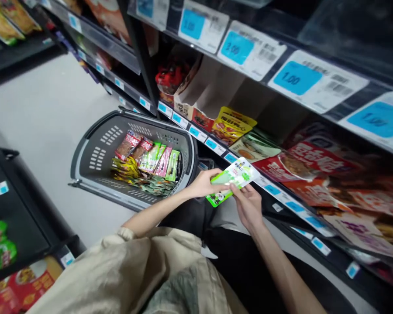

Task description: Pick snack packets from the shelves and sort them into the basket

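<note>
A green and white snack packet [233, 181] is held in front of me by both hands. My left hand [205, 183] grips its near left edge, fingers curled over the top. My right hand [249, 206] pinches its lower right side from below. Just left of the hands stands a grey shopping basket [94, 152] on the floor, with several red, green and yellow snack packets [147, 163] lying in it.
A store shelf [314, 183] runs along the right with red and yellow packets and blue price tags [294, 78]. Another dark shelf unit [16, 226] stands at the left. The pale floor aisle [46, 117] stretches away between them.
</note>
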### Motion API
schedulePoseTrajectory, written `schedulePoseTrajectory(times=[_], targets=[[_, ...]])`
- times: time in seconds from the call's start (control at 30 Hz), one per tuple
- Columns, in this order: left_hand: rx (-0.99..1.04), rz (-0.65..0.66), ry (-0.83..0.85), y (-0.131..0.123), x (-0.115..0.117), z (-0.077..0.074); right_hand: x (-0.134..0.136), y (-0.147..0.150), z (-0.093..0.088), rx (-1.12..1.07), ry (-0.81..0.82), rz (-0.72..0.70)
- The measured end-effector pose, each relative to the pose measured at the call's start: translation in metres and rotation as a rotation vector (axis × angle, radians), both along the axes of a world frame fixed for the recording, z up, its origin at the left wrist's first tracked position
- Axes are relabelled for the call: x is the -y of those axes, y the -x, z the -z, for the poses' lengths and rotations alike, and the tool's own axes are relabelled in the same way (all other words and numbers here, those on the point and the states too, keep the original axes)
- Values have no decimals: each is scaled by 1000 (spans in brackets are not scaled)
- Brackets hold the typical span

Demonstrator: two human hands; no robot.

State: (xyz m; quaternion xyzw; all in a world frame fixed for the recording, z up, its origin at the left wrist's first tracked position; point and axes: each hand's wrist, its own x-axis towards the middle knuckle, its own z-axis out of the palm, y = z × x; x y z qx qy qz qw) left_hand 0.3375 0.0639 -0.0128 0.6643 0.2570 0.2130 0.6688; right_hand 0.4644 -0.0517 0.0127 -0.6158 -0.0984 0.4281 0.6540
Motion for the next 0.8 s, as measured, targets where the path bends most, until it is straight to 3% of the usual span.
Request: schedulePoseTrajectory(times=[0.23, 0.6, 0.8], targets=[[49, -12, 138, 2, -3, 4, -4, 1, 3, 26, 27, 37], [-55, 8, -27, 4, -7, -3, -7, 2, 2, -1, 55, 72], [-19, 13, 29, 5, -9, -7, -15, 9, -8, -8, 32, 36]])
